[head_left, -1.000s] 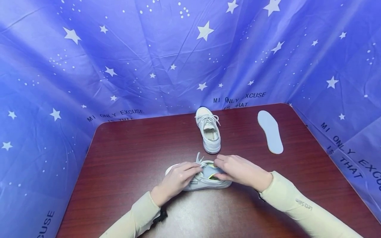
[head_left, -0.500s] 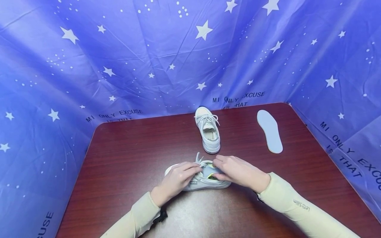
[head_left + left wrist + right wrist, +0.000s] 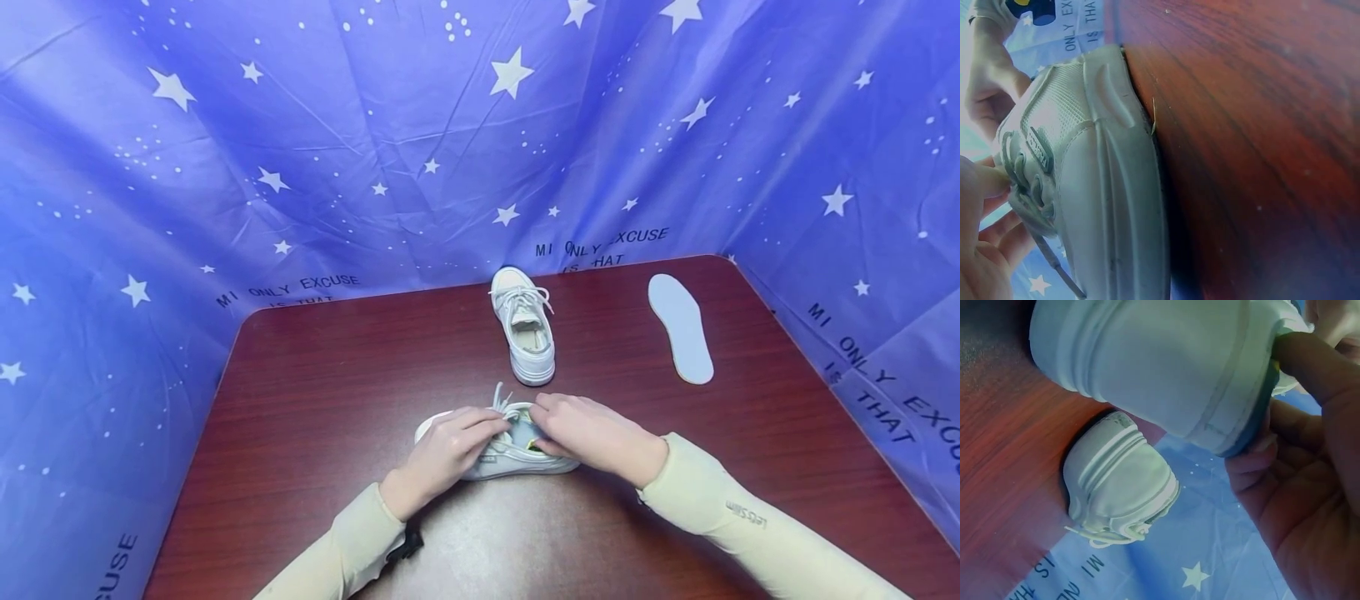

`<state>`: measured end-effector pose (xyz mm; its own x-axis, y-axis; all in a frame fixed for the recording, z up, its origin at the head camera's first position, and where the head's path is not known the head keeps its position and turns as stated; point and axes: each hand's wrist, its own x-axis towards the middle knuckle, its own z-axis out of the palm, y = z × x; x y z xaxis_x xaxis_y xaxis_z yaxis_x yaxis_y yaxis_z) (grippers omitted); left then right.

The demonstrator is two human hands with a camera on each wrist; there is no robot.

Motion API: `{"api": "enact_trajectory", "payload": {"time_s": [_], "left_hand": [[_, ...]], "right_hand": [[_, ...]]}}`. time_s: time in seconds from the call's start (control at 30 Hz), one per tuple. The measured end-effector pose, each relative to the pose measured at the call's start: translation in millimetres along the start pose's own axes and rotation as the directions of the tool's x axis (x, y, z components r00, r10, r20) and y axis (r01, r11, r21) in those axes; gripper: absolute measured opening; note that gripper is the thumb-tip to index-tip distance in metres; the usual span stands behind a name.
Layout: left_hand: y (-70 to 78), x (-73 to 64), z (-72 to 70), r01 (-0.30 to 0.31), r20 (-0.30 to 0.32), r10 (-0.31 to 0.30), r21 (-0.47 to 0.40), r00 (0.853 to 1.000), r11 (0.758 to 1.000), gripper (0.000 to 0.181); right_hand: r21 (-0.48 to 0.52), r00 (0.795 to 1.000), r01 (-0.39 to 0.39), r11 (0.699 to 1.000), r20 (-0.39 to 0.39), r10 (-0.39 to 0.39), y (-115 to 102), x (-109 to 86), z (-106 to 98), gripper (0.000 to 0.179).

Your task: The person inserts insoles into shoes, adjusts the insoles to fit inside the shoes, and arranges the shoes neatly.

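Observation:
A white lace-up sneaker [image 3: 517, 467] lies sideways on the table in front of me, toe to the left. My left hand [image 3: 444, 454] grips it at the tongue and laces; the left wrist view shows thumb and fingers around the tongue [image 3: 1029, 215]. Inside the opening a grey insole [image 3: 522, 433] with a yellow-green edge shows. My right hand [image 3: 596, 435] reaches over the heel and holds this insole, thumb and fingers on its two sides. The right wrist view shows the fingertips [image 3: 1254, 456] at the heel collar; the insole's back end is hidden by the hand.
A second white sneaker [image 3: 534, 368] stands behind, toe toward the starry blue curtain [image 3: 337, 150]. A loose pale insole [image 3: 681, 329] lies flat at the back right of the dark red table [image 3: 315, 400].
My right hand has moved slightly left, farther into the shoe's opening, and less of the grey insole shows. The left hand keeps its hold on the tongue.

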<state>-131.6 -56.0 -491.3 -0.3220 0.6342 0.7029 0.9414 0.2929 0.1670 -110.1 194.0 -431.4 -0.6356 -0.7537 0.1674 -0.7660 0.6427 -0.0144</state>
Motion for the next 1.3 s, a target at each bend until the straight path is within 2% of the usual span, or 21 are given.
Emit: {"api": "enact_trajectory", "payload": {"time_s": [0.17, 0.43, 0.57, 0.67, 0.83, 0.97, 1.3], "left_hand": [[0.2, 0.6, -0.4, 0.005, -0.001, -0.005, -0.004, 1.0, 1.0, 0.026], [0.7, 0.2, -0.5, 0.01, 0.001, -0.01, 0.0, 1.0, 1.0, 0.029], [1.2, 0.7, -0.8, 0.005, 0.003, -0.005, 0.002, 1.0, 1.0, 0.03], [1.0, 0.8, -1.0, 0.005, 0.003, -0.005, 0.003, 1.0, 1.0, 0.03], [0.1, 0.7, -1.1, 0.013, 0.01, -0.013, 0.009, 1.0, 1.0, 0.029], [0.1, 1.3, -1.6, 0.021, 0.024, -0.022, 0.014, 0.999, 1.0, 0.027], [1.5, 1.5, -1.7, 0.017, 0.025, -0.017, 0.015, 1.0, 1.0, 0.025]], "right_hand": [[0.013, 1.0, -0.011, 1.0, 0.021, 0.011, 2, -2.6, -3, 0.031], [0.224, 0.998, -0.064, 0.973, -0.004, 0.066, 17, -14.2, -14, 0.022], [0.235, 0.991, -0.125, 0.964, -0.019, 0.134, 25, -23.2, -21, 0.014], [0.236, 0.987, -0.156, 0.959, -0.01, 0.163, 30, -28.3, -25, 0.016], [0.263, 0.99, -0.137, 0.955, 0.02, 0.136, 34, -32.0, -24, 0.02], [0.3, 0.993, -0.116, 0.947, 0.013, 0.118, 34, -31.4, -21, 0.022], [0.349, 0.98, -0.197, 0.916, 0.059, 0.188, 31, -23.5, -19, 0.029]]}}
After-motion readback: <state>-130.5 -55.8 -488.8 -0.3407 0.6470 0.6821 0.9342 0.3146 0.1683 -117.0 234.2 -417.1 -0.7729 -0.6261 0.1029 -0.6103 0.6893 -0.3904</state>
